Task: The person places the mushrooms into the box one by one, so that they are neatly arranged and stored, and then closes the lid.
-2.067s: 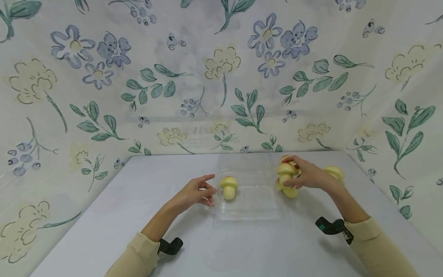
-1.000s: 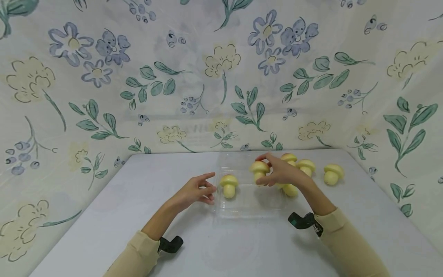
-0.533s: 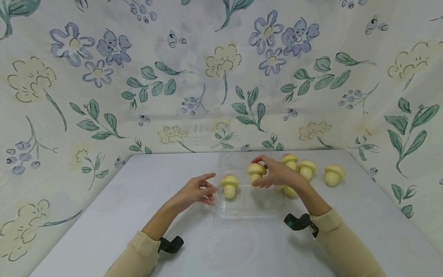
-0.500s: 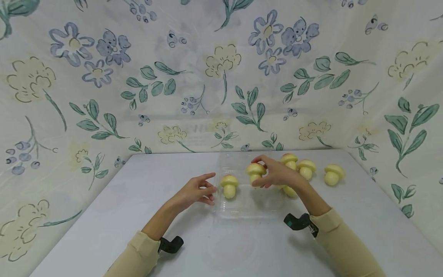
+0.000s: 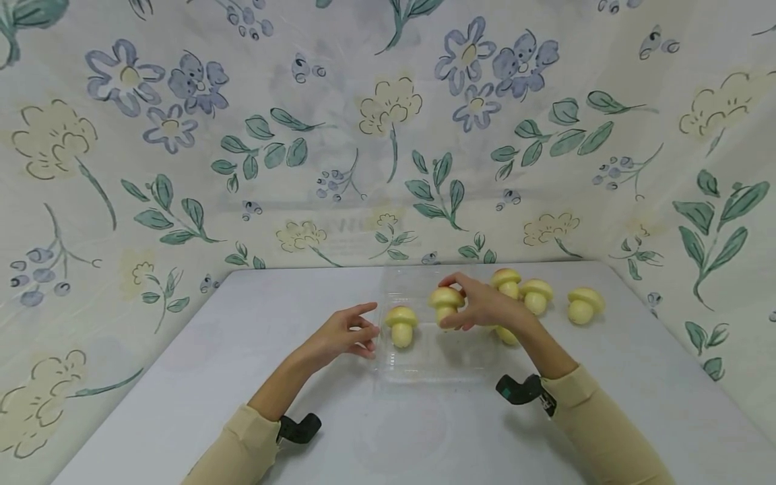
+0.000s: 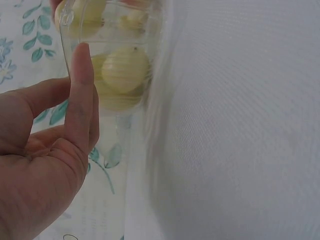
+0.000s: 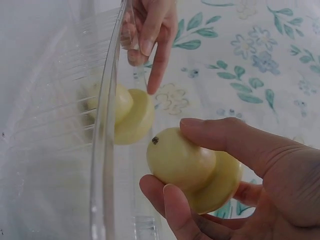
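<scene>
Both hands are apart: the right hand [image 5: 485, 304] pinches a yellow mushroom [image 5: 445, 297] above the clear container [image 5: 424, 356], while the left hand [image 5: 341, 337], fingers loosely extended, lies at its left side, contact unclear. A second mushroom [image 5: 401, 328] sits inside, so one placement looks done, the held one not yet. Four more mushrooms [image 5: 585, 306], one partly hidden, lie to the right on the worktop [image 5: 388, 431], apparently left to load.

Plain beige sleeves [image 5: 238, 441]; curved black left wrist unit [image 5: 300, 429], matching right wrist unit [image 5: 521, 390] with green patch [image 5: 506, 391].
</scene>
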### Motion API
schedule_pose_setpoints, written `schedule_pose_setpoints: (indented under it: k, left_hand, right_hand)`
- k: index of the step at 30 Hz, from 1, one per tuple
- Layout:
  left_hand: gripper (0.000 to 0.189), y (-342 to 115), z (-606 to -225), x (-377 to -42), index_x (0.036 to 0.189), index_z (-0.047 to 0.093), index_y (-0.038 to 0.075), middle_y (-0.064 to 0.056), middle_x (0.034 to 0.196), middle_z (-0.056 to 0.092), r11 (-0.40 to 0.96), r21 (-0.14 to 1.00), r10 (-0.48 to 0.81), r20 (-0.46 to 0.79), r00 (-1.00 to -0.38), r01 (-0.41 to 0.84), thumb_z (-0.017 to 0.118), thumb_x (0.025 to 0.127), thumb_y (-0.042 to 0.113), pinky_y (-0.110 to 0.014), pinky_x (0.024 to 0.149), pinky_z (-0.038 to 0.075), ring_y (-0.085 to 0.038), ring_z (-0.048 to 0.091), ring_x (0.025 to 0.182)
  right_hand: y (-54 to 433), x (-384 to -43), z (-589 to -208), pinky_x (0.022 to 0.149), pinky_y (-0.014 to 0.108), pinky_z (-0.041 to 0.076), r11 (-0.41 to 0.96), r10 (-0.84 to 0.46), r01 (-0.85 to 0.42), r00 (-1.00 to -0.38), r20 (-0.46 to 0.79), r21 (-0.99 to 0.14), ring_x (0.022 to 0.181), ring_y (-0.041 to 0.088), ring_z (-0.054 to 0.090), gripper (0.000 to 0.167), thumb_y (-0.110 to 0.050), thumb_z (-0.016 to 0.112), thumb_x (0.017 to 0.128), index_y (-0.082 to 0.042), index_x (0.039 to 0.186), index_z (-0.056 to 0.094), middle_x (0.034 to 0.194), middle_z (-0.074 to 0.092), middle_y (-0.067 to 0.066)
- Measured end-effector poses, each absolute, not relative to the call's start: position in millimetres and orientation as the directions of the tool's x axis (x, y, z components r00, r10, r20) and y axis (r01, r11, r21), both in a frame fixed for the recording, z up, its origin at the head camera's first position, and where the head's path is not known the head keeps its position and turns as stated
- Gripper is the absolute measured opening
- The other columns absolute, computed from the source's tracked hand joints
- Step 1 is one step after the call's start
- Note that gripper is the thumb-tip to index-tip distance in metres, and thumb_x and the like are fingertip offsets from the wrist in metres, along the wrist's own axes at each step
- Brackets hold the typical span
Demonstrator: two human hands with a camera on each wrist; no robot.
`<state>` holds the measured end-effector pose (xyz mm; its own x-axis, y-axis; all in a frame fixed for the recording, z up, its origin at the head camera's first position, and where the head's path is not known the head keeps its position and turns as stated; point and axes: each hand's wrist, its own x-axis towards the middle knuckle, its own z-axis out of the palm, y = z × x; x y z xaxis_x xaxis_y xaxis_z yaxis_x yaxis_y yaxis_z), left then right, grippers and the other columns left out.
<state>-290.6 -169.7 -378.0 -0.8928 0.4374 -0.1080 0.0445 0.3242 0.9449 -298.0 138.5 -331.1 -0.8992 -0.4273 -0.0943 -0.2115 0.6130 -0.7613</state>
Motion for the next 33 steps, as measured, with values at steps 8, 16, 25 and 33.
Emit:
schedule_pose_setpoints:
  k: [8, 16, 25, 33]
  left_hand:
    - [0.071, -172, -378, -292, 0.155, 0.026, 0.005, -0.013, 0.105, 0.058, 0.323, 0.945, 0.434, -0.106, -0.895, 0.045, 0.065, 0.095, 0.011, -0.033, 0.073, 0.063, -0.015, 0.066, 0.076]
    - [0.071, -170, -378, -290, 0.155, 0.026, 0.006, -0.013, 0.105, 0.058, 0.325, 0.945, 0.435, -0.116, -0.893, 0.035, 0.064, 0.095, 0.010, -0.033, 0.074, 0.063, -0.015, 0.066, 0.076]
    - [0.070, -170, -378, -291, 0.155, 0.026, 0.005, -0.013, 0.104, 0.058, 0.324, 0.945, 0.442, -0.107, -0.891, 0.048, 0.063, 0.095, 0.009, -0.032, 0.073, 0.063, -0.015, 0.066, 0.076]
    - [0.071, -171, -379, -291, 0.155, 0.026, 0.005, -0.018, 0.108, 0.058, 0.325, 0.944, 0.438, -0.107, -0.893, 0.047, 0.065, 0.095, 0.011, -0.033, 0.073, 0.063, -0.015, 0.066, 0.075]
  right_hand:
    - [137, -298, -332, 0.069, 0.030, 0.059, 0.635, -0.418, -0.205, -0.902, -0.108, -0.745, 0.074, 0.020, 0.067, 0.073, -0.025, 0.083, 0.079, -0.017, 0.139, 0.042, 0.117, 0.057, 0.015]
    - [131, -301, -332, 0.070, 0.030, 0.060, 0.639, -0.447, -0.222, -0.887, -0.120, -0.737, 0.074, 0.018, 0.069, 0.072, -0.025, 0.082, 0.080, -0.013, 0.138, 0.042, 0.112, 0.062, 0.015]
    - [115, -305, -338, 0.067, 0.027, 0.059, 0.681, -0.427, -0.203, -0.890, -0.157, -0.704, 0.073, 0.016, 0.067, 0.067, -0.022, 0.082, 0.080, -0.013, 0.135, 0.044, 0.105, 0.063, 0.012]
    - [106, -308, -344, 0.065, 0.026, 0.058, 0.705, -0.401, -0.192, -0.902, -0.160, -0.682, 0.071, 0.016, 0.066, 0.067, -0.023, 0.083, 0.078, -0.016, 0.134, 0.045, 0.108, 0.062, 0.012]
